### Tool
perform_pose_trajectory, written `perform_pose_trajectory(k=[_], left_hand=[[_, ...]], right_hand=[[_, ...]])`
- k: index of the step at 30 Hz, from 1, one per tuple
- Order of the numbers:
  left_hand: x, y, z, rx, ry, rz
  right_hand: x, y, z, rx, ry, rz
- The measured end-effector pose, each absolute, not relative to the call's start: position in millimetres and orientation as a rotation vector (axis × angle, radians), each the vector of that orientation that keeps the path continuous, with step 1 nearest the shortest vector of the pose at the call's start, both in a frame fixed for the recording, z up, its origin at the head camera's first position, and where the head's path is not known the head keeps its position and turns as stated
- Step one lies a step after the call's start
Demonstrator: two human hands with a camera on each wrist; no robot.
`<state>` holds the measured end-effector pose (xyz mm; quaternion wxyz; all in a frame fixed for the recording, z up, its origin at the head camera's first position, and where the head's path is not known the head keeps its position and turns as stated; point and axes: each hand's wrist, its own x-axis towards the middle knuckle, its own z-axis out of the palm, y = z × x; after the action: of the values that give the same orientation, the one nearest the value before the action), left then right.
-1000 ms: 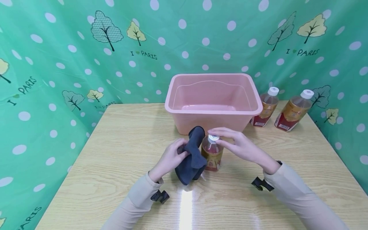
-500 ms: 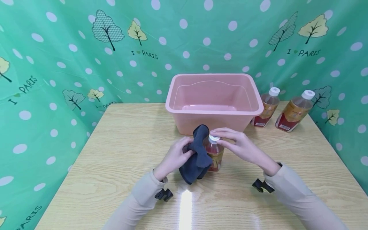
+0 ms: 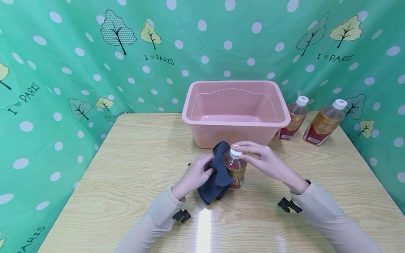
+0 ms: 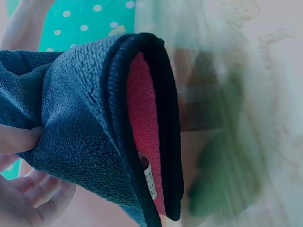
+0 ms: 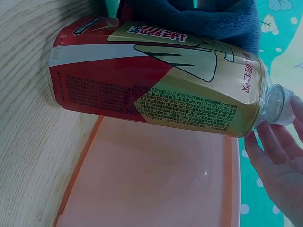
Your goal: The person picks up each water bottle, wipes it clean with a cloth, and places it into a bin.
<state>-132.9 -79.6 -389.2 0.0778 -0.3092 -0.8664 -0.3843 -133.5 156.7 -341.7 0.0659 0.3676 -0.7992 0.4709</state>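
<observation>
A dark blue cloth (image 3: 218,175) with a pink inner side hangs folded in my left hand (image 3: 196,172), pinched between thumb and fingers. It lies against the left side of an upright drink bottle (image 3: 235,172) with a red and gold label. My right hand (image 3: 257,156) grips the bottle's white cap (image 3: 236,152) with thumb and fingers. In the right wrist view the bottle (image 5: 156,80) shows its printed side, and the cloth (image 5: 208,23) touches it. The left wrist view shows the cloth (image 4: 90,113) close up, with the pink lining and a small white tag in its fold.
Behind the hands stands a pink plastic bin (image 3: 235,135). Two more capped bottles stand to its right, one nearer bottle (image 3: 324,123) and one beside the bin (image 3: 292,119). A green patterned curtain (image 3: 202,42) borders the wooden table (image 3: 126,168).
My left hand has moved the cloth slightly right along the bottle, then a little down. The right hand stays on the cap, and the bottle has barely shifted.
</observation>
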Motion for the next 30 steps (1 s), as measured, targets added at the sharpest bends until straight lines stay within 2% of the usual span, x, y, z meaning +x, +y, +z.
perform_pose_trajectory(k=[30], left_hand=[[-143.7,-77.4,-426.6,-0.936,-2.808,-1.005]], right_hand=[[-134.5,155.9,-344.4,1.112,-2.393,1.441]])
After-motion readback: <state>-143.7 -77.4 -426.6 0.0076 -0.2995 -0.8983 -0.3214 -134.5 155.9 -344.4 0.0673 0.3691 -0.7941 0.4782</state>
